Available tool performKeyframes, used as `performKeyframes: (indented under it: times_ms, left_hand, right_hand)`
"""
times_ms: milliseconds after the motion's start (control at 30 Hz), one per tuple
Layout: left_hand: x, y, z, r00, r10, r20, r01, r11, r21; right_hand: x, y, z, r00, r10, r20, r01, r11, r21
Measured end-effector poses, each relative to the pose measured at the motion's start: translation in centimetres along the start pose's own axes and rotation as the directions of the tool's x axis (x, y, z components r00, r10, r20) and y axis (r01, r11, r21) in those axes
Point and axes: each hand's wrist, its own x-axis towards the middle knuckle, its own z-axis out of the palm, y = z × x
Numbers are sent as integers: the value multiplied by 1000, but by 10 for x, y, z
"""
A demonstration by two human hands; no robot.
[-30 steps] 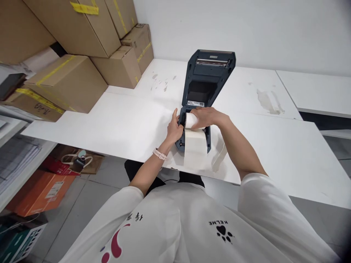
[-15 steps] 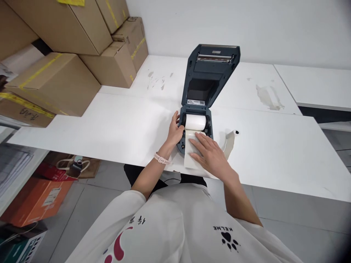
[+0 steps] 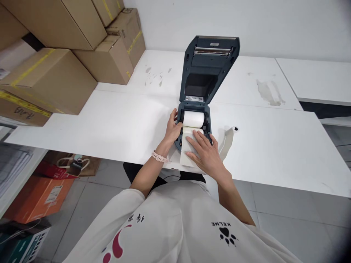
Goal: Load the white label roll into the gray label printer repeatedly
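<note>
Our left hand (image 3: pixel 172 129) on left edge of printer (image 3: pixel 207 70), thumb over rim, can't tell if gripping, our right hand (image 3: pixel 207 153) flat on paper (image 3: pixel 184 147), fingers spread, printer open on bench (image 3: pixel 131 124)

I am resting my left hand (image 3: pixel 172 129) against the left side of the printer (image 3: pixel 194 105), whose lid (image 3: pixel 208 69) is standing open at the far end. My right hand (image 3: pixel 207 155) is lying, fingers spread, on the paper strip (image 3: pixel 185 146) running nearward from the white roll (image 3: pixel 193 119). Cardboard boxes (image 3: pixel 65 78) are sitting far left.
</note>
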Motion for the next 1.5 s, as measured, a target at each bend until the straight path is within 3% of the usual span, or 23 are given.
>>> performKeyframes:
  times_ms: [300, 467, 833, 1000, 1100, 1200, 1267, 1333, 1400, 1500]
  left_hand:
    - [3, -8, -2, 1000, 4, 14, -5, 999, 42]
    - [1, -12, -1, 1000, -4, 3, 4, 1000, -30]
    - [-58, -5, -1, 993, -118, 27, 119, 991, -56]
    - [-68, -4, -3, 994, -82, 76, 89, 992, -89]
    - [-64, -4, -6, 991, -102, 83, 113, 986, -127]
    - [-61, -5, -7, 991, -93, 97, 105, 985, -136]
    - [-61, -6, -7, 991, -94, 99, 106, 986, -127]
    - [-61, -6, -7, 991, -94, 97, 106, 987, -121]
    - [-62, -5, -7, 991, -92, 98, 104, 988, -117]
    - [-64, -3, -8, 990, -94, 109, 105, 990, -99]
  right_hand:
    - [-2, -4, -3, 999, 47, -2, -47, 999, -27]
    - [-4, -6, -1, 998, 69, -10, -70, 997, -43]
    - [-4, -4, 2, 993, 101, -68, -106, 992, -64]
    - [-6, 2, -1, 994, 101, -37, -100, 994, 32]
    - [0, 26, -16, 998, 61, 26, -65, 968, 243]
    - [23, 60, -42, 978, 162, -132, -73, 856, 512]
    - [49, 81, -62, 885, 356, -299, -95, 768, 634]
    - [81, 96, -81, 801, 486, -348, -93, 676, 731]
    - [116, 107, -98, 813, 503, -292, -84, 599, 797]
    - [163, 115, -112, 880, 433, -194, -74, 529, 846]
